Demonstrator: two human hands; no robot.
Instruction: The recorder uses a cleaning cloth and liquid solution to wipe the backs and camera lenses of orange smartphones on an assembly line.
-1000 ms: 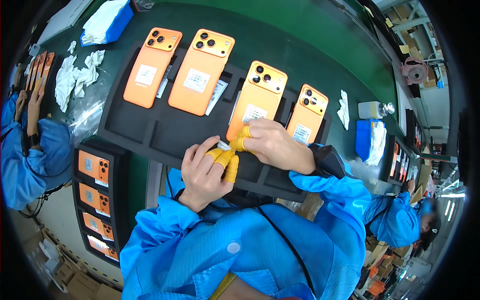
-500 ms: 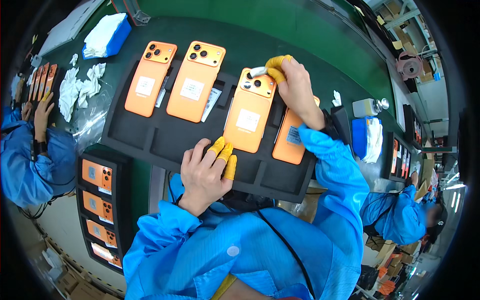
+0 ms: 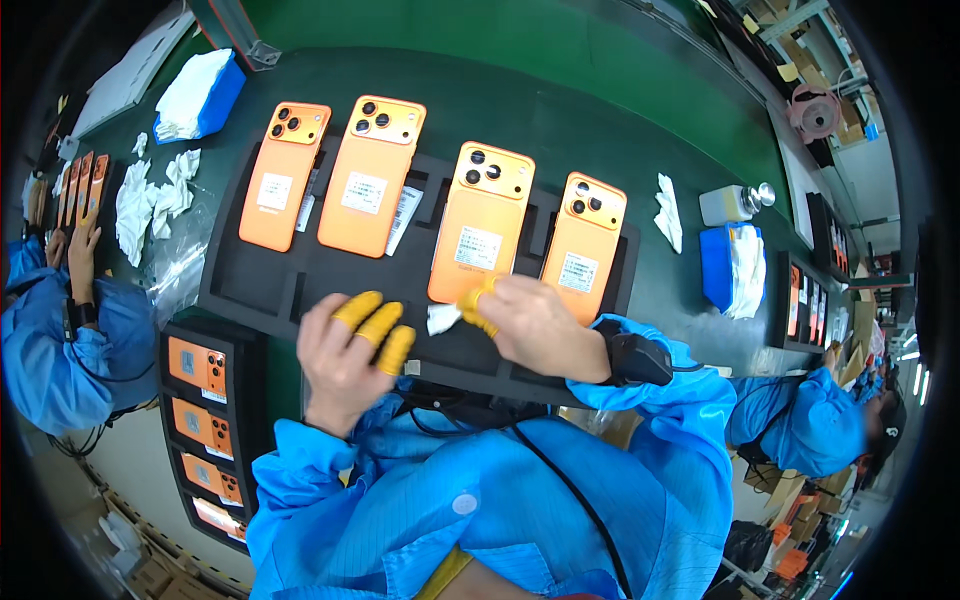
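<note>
Four would exceed the count, so several orange smartphones lie back-up in a row across a black foam tray, each with a white label. The third phone from the left is closest to my right hand, whose yellow-cotted fingers pinch a white wipe at that phone's lower end. Partly behind my right hand is the rightmost phone. My left hand, also in yellow finger cots, hovers over the tray's near edge with its fingers spread, holding nothing. Further left lie the second phone and the leftmost phone.
Blue boxes of white wipes stand at the back left and right, beside a dispenser bottle. Crumpled wipes lie on the green bench. Another phone tray sits lower left. Co-workers in blue work on both sides.
My right hand has come down from the third phone's cameras to its lower end with the wipe. My left hand has left that phone's lower edge and moved left.
</note>
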